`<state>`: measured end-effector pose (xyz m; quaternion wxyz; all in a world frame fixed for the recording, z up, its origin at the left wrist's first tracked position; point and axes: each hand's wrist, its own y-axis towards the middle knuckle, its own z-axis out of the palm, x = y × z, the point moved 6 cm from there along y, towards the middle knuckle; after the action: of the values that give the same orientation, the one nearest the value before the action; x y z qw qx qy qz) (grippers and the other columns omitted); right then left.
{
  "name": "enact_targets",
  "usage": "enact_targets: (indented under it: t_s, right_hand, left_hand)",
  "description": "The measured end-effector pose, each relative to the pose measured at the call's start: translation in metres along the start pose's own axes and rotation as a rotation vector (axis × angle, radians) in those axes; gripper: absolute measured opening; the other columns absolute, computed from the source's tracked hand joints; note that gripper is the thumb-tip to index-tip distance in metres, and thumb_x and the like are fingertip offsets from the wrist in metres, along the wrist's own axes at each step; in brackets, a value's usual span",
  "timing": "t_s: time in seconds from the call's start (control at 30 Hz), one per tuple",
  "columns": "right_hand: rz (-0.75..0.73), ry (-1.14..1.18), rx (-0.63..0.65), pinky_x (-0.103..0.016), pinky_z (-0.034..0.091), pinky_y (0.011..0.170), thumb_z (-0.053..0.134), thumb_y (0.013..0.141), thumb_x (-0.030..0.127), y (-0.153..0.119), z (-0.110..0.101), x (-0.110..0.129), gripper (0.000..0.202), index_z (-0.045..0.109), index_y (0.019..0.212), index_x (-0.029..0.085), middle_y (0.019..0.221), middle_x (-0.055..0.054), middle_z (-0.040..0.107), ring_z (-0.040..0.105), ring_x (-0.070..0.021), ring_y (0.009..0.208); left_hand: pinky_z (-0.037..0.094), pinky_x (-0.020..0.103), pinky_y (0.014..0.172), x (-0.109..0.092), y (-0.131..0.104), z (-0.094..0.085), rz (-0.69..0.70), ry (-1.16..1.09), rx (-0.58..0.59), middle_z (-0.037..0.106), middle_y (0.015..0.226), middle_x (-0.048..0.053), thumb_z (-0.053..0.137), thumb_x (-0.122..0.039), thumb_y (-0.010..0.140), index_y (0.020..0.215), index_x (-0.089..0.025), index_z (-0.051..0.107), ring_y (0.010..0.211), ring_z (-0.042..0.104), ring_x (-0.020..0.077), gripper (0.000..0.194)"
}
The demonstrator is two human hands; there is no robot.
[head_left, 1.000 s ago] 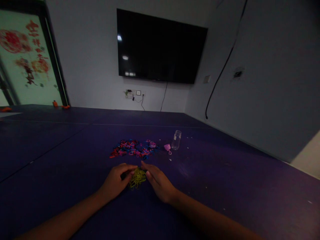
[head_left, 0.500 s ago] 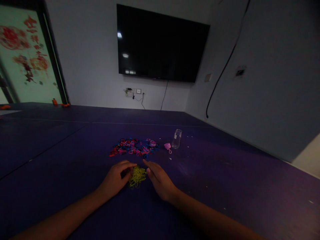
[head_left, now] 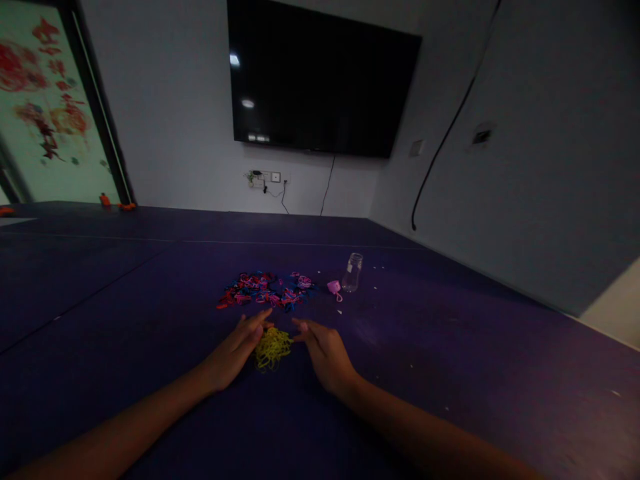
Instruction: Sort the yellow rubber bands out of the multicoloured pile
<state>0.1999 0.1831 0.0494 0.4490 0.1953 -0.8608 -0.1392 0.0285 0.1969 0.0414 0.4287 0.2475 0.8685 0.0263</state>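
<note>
A small heap of yellow rubber bands lies on the purple surface between my hands. My left hand rests along its left side with the fingers stretched forward, the fingertips at the heap's far left edge. On the other side, my right hand is open, its fingers pointing toward the heap's right edge. Neither hand has a grip on the bands. Just beyond lies a wider, loose spread of red, pink, blue and dark bands.
A clear plastic bottle and a pink cap with a loop are right of the mixed bands. Small white scraps dot the purple surface. Farther off, a television hangs on the wall, and a black cable dangles at right.
My left fingers have straightened from a curled pose at the yellow heap. My right hand has shifted slightly, its fingers more spread. The whole view has tilted a little.
</note>
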Motion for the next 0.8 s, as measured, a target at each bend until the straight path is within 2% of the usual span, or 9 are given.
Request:
enact_targets:
  t_s: [0.1, 0.17, 0.3, 0.43, 0.57, 0.67, 0.8]
  right_hand:
    - [-0.030, 0.043, 0.042, -0.033, 0.048, 0.081, 0.028, 0.095, 0.045, -0.001, 0.002, 0.003, 0.048, 0.062, 0.112, 0.016, 0.091, -0.007, 0.071, 0.065, -0.0205, 0.088]
    - [-0.043, 0.051, 0.043, -0.033, 0.047, 0.083, 0.029, 0.095, 0.043, -0.001, 0.003, 0.004, 0.047, 0.062, 0.112, 0.016, 0.094, -0.007, 0.070, 0.065, -0.0200, 0.091]
    - [-0.054, 0.016, 0.029, -0.035, 0.043, 0.091, 0.030, 0.095, 0.043, 0.000, 0.004, 0.001, 0.045, 0.061, 0.113, 0.017, 0.110, -0.008, 0.065, 0.059, -0.0201, 0.103]
    - [-0.087, 0.008, 0.103, -0.037, 0.041, 0.095, 0.029, 0.095, 0.043, 0.000, 0.008, 0.003, 0.045, 0.055, 0.122, 0.018, 0.117, -0.009, 0.061, 0.056, -0.0195, 0.109]
    - [-0.126, 0.028, 0.135, -0.038, 0.040, 0.097, 0.029, 0.095, 0.042, -0.001, 0.009, 0.007, 0.044, 0.055, 0.122, 0.019, 0.118, -0.008, 0.061, 0.054, -0.0193, 0.111]
    - [-0.124, 0.018, 0.080, -0.037, 0.041, 0.094, 0.029, 0.095, 0.041, -0.001, 0.006, 0.007, 0.042, 0.058, 0.117, 0.019, 0.114, -0.008, 0.063, 0.056, -0.0194, 0.107]
    - [-0.075, -0.051, 0.010, -0.033, 0.044, 0.083, 0.030, 0.095, 0.039, -0.001, 0.002, 0.002, 0.041, 0.066, 0.094, 0.019, 0.094, -0.008, 0.068, 0.061, -0.0189, 0.089]
  left_hand:
    - [0.016, 0.048, 0.111, 0.003, 0.001, -0.003, -0.008, -0.040, -0.032, 0.060, 0.121, 0.004, 0.022, -0.048, 0.093, 0.131, -0.026, 0.043, 0.126, 0.041, 0.0222, 0.049]
    - [0.024, 0.048, 0.108, 0.005, 0.000, -0.006, -0.022, -0.080, -0.082, 0.060, 0.119, 0.005, 0.023, -0.047, 0.092, 0.127, -0.024, 0.047, 0.123, 0.044, 0.0227, 0.048]
    - [0.040, 0.043, 0.096, 0.000, -0.003, -0.012, 0.023, -0.072, -0.148, 0.059, 0.115, 0.006, 0.041, -0.043, 0.087, 0.126, -0.025, 0.046, 0.111, 0.052, 0.0228, 0.043]
    - [0.045, 0.042, 0.088, -0.012, -0.006, -0.012, 0.147, 0.127, -0.080, 0.057, 0.113, 0.008, 0.064, -0.045, 0.071, 0.127, -0.024, 0.044, 0.104, 0.054, 0.0245, 0.064]
    - [0.047, 0.040, 0.085, -0.011, -0.006, -0.012, 0.180, 0.189, 0.003, 0.054, 0.115, 0.008, 0.072, -0.051, 0.060, 0.129, -0.025, 0.042, 0.102, 0.054, 0.0251, 0.080]
    - [0.046, 0.040, 0.086, -0.008, -0.006, -0.009, 0.219, 0.177, 0.022, 0.051, 0.117, 0.007, 0.074, -0.051, 0.058, 0.130, -0.027, 0.041, 0.103, 0.053, 0.0254, 0.082]
    - [0.048, 0.036, 0.078, -0.003, -0.005, -0.004, 0.199, 0.152, 0.033, 0.049, 0.117, 0.007, 0.072, -0.048, 0.063, 0.128, -0.027, 0.043, 0.090, 0.055, 0.0205, 0.074]
